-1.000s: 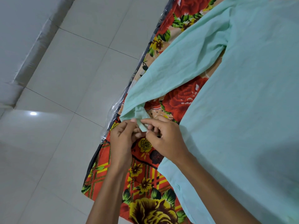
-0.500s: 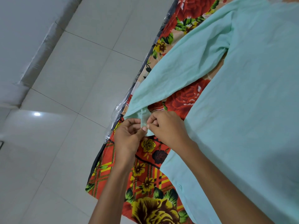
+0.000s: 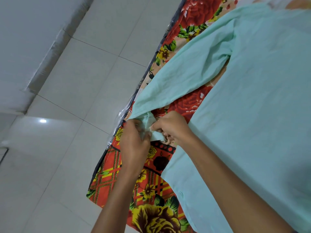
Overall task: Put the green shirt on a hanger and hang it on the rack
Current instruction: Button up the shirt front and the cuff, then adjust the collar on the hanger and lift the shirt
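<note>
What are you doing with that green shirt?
A person has the green shirt spread flat on a flowery cloth. Both hands are working at the end of one sleeve: the left hand and the right hand each pinch the cuff, which is bunched up between them. No hanger or rack shows here, so the hanging part has not begun.
</note>
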